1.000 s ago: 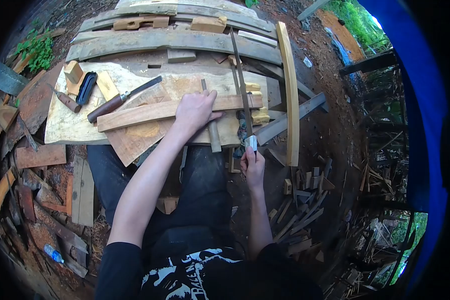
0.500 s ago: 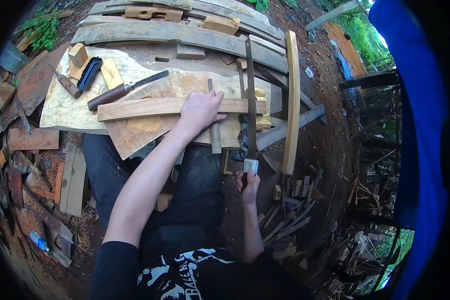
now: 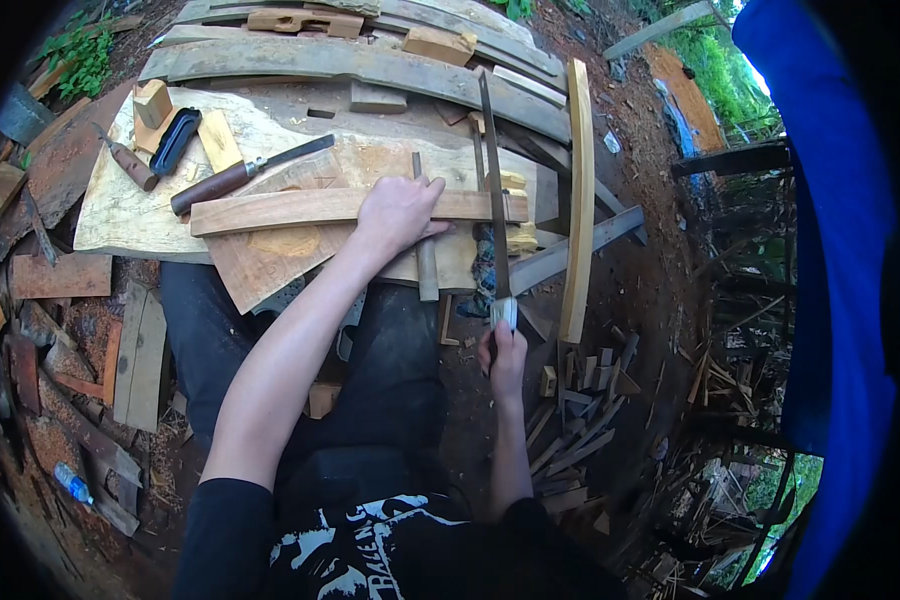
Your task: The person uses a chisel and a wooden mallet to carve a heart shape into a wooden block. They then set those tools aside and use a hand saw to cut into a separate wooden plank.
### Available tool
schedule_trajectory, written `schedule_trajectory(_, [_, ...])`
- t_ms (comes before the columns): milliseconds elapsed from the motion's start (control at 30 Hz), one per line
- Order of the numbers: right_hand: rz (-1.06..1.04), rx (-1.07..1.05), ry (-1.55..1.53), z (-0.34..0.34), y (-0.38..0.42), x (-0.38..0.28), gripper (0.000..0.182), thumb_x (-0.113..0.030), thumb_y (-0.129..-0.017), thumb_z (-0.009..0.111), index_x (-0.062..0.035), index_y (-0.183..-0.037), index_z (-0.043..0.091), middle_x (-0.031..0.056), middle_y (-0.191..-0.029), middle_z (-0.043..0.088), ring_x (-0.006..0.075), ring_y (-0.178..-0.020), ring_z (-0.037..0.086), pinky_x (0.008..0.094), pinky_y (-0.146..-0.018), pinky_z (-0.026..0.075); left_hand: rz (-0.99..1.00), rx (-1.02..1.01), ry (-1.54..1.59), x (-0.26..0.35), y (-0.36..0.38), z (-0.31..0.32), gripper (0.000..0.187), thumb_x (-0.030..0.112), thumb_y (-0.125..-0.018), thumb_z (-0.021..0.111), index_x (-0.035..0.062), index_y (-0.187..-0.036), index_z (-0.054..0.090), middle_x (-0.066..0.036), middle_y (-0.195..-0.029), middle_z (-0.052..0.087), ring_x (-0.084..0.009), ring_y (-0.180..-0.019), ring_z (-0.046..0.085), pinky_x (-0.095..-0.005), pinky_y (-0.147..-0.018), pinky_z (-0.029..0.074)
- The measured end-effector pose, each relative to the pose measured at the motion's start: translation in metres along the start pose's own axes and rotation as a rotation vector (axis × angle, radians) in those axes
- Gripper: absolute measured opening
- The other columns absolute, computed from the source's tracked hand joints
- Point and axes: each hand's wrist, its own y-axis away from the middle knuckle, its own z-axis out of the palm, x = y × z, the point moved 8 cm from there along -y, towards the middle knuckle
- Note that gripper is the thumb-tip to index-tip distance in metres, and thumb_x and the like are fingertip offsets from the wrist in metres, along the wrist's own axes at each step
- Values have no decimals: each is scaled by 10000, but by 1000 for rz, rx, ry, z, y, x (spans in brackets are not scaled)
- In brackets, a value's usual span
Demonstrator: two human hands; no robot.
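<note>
My left hand is wrapped over a squared length of wood, pressing it down on the workbench slab. My right hand grips the pale handle of a handsaw. The saw's long dark blade points away from me and crosses the wood near its right end. Under the left hand, a round rod-like tool lies crosswise beneath the wood. A wide chisel with a brown handle rests just behind the wood's left half. A flat board lies underneath it at an angle.
On the slab are a dark oblong case, a small pointed tool and wood blocks. Long planks lie behind. A long upright-looking strip stands at the right. Offcuts and a plastic bottle lie on the ground.
The saw and my right hand have shifted slightly toward me, and the blade leans a little more to the left at its far end. My left hand keeps its hold on the wood.
</note>
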Motion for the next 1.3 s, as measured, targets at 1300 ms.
schedule_trajectory(1300, [-2,37,-27,-13,58,41,575,-578,-1059,495,-34,-886,563,-1,-606,494,96,-475,446,244,-443,320,-9,118,44,-3,4,2,546,524,-765,838,80,-1037,673,-100,-854,738,-296,-807,754,-420,-691,589])
